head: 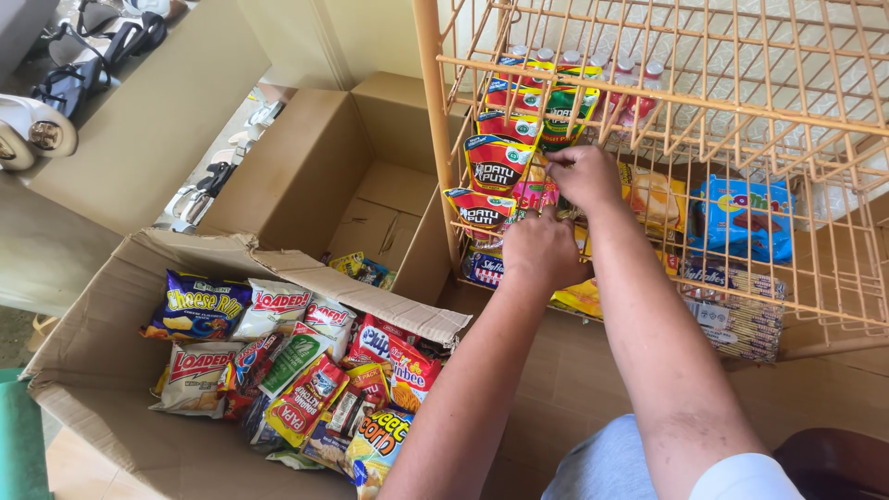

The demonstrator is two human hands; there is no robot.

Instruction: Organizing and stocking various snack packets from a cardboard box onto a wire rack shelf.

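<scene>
Nearest us, bottom right, our grey-clad knee [607, 463] and a white sleeve [745, 480] edge into view. To the left sits an open carton [102, 370] packed with snack bags [306, 370] in blue, white, red and green, lying loose on one another. Both our forearms run up from the lower edge toward a yellow wire rack [741, 111].

Our left hand [540, 250] is turned knuckles up, its fingers curled under and hidden; they seem closed against the rack's front, but we cannot tell what they grip. Just above and touching it, our right hand [583, 176] bends at the wrist, its fingers [556, 171] pinched together on the lower end of a strip of red sachets [498, 162]. That strip hangs down the rack's front left corner, from the upper wire to near the shelf, with a second strip of green and red sachets [560, 106] just behind it.

Inside the rack, right of our hands, lie a blue biscuit pack [744, 218] and a yellow pack [653, 199]. Further back, small bottles [602, 69] with pale caps stand in a row.

Beyond the near carton a second carton [315, 167] stands open with a few packets [361, 268] at its bottom. Farthest left, sandals [83, 65] lie on the floor.
</scene>
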